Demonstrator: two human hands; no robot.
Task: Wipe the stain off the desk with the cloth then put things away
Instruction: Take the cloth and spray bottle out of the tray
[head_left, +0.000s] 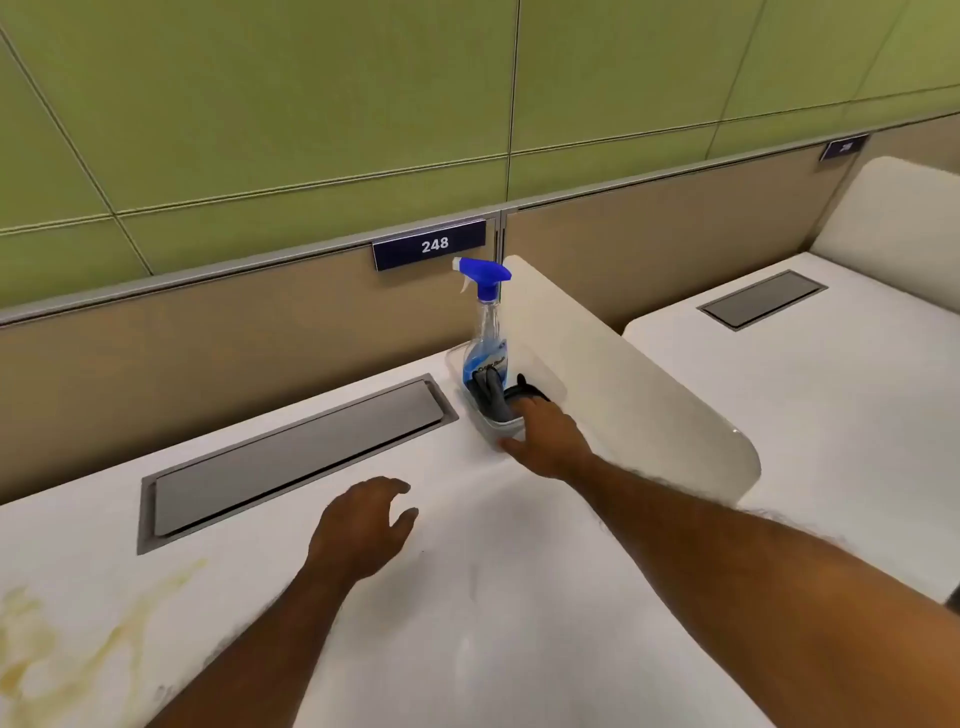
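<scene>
A yellowish stain (78, 639) spreads over the near left of the white desk (467, 597). At the back right corner stands a clear plastic tray (506, 427) holding a spray bottle (485, 332) with a blue trigger head, a grey cloth (491, 397) and a dark item (522, 392). My right hand (543, 434) reaches to the tray's near end, fingers over its rim and at the dark item; whether it grips anything is hidden. My left hand (363, 530) hovers over the desk's middle, fingers loosely curled and holding nothing.
A grey cable hatch (291, 457) is set into the desk behind my left hand. A white divider panel (623, 374) stands right of the tray, with a neighbouring desk (831, 415) beyond. A beige partition carries a sign reading 248 (431, 244).
</scene>
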